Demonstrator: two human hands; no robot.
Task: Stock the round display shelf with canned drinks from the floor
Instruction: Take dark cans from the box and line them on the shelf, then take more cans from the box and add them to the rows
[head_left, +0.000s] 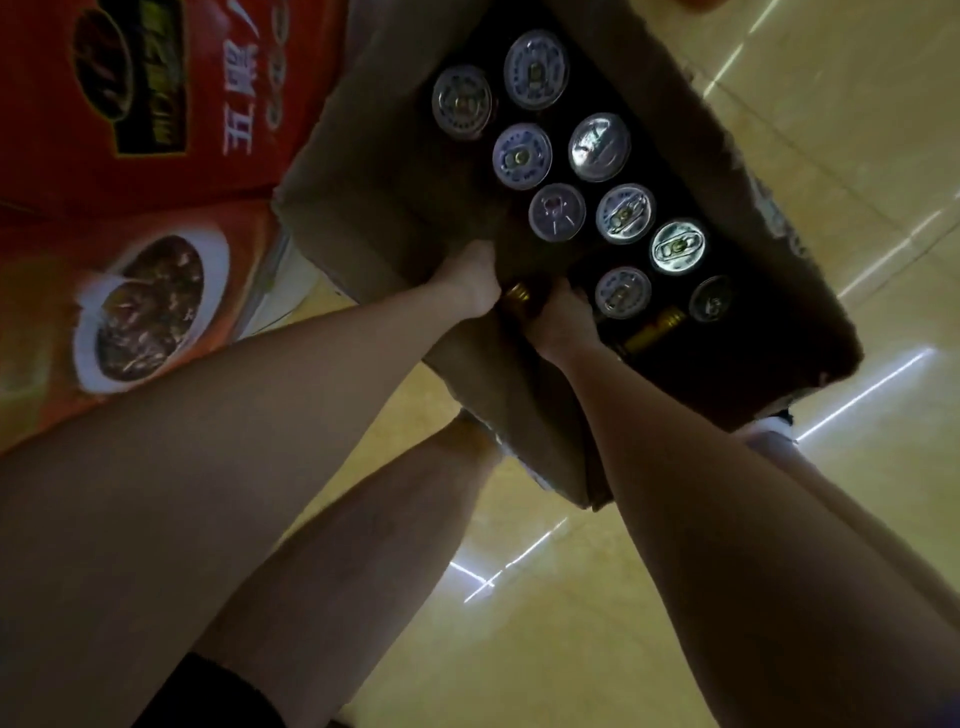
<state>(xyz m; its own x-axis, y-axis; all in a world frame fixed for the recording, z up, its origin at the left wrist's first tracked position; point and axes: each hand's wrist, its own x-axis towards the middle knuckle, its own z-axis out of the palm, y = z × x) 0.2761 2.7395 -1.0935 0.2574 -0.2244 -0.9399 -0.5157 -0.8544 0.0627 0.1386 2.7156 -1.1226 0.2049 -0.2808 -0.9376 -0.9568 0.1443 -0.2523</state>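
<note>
An open brown cardboard box (374, 171) stands on the floor with several upright drink cans in it, their silver tops (626, 213) showing. Both of my arms reach down into the near corner of the box. My left hand (470, 283) and my right hand (563, 319) close together around a gold-coloured can (517, 296), which shows only between them. Another gold can (657, 325) lies on its side to the right of my right hand. The round display shelf is out of sight.
A big red and orange printed carton (156, 130) with a bowl picture stands left of the box. Glossy beige floor tiles (545, 623) spread below and to the right. My legs and a white shoe (769, 428) stand close against the box.
</note>
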